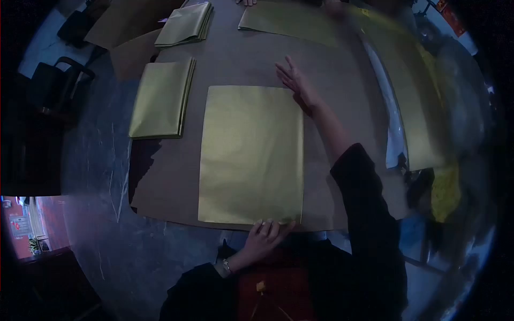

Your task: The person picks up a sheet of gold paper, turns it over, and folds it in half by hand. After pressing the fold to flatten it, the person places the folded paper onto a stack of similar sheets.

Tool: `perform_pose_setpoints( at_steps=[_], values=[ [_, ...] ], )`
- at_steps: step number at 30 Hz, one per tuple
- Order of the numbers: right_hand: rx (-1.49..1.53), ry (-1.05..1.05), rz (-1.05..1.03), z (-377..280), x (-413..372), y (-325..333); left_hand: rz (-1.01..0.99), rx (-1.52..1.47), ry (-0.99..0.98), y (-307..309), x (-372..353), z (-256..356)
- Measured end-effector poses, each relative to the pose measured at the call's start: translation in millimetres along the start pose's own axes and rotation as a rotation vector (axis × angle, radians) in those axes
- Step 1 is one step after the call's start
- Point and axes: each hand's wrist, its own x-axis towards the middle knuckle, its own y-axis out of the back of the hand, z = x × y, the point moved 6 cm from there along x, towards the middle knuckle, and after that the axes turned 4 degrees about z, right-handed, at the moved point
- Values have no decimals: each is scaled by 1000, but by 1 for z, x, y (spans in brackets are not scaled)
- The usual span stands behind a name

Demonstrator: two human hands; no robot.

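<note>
A large folded sheet of gold paper (251, 155) lies flat in front of me, its right side a straight crease-like edge. My left hand (265, 235) is at its near edge, towards the right corner, with bent fingers closed over the rim of the paper. At the far right corner, my right hand (297, 85) has its fingers stretched out and apart, and the side of the hand is at the paper's edge. Nothing is in the right hand.
The brown board-covered table (348, 96) carries a gold paper stack (160, 99) at left and another stack (184, 24) behind it. A gold sheet (289, 21) lies across the far side, near another person's hand (247, 2). Long gold sheets (412, 101) lie at right. A chair (51, 85) stands left.
</note>
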Motion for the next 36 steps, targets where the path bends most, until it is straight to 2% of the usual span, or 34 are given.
perform_pose_setpoints(
  at_steps=[3,6,8,10,12,14,15,17,18,20,22,24,25,27,28,30,31,32,35,36],
  values=[
    [-7,23,55,4,6,5,7,-2,10,-3,-2,0],
    [-478,147,-105,-7,-33,-24,8,-59,30,1,1,0],
    [-542,168,-201,-11,-68,-49,22,-3,19,-2,1,0],
    [-469,106,-345,-19,-125,-80,37,46,6,-2,0,0],
    [-675,40,-595,-31,-182,-112,-21,-55,15,-3,-5,0],
    [-512,-291,-731,-40,-235,-141,-14,-169,54,-9,-12,0],
    [-510,-298,-731,-26,-260,-145,-7,-220,74,-9,-13,-3],
    [-228,99,-703,-15,-297,-147,-18,-297,64,-10,-16,-4],
    [-224,99,-713,-18,-295,-146,-35,-319,39,-9,-15,-4],
    [-52,42,-555,-25,-282,-136,-13,-304,89,-8,-10,-2],
    [-253,6,-479,-33,-273,-114,1,-268,154,3,-4,-12],
    [-820,166,-442,-55,-260,-99,20,-437,149,29,13,-23],
    [-802,177,-462,-53,-258,-93,52,-443,207,43,11,-34],
    [-1219,235,-484,-42,-252,-77,31,-282,249,64,2,-58],
    [-1217,245,-491,-39,-251,-70,14,-208,334,70,-7,-73],
    [-1360,552,-583,-41,-259,-67,-51,-127,395,81,-17,-97],
    [-1453,646,-698,-46,-258,-72,-50,-138,388,81,-26,-104],
    [-1461,627,-694,-49,-253,-73,-70,-116,349,77,-36,-110],
    [-1385,960,-897,-58,-258,-87,-70,-104,267,72,-44,-114],
    [-1396,956,-891,-56,-256,-89,-52,-96,237,74,-41,-115]
  ],
)
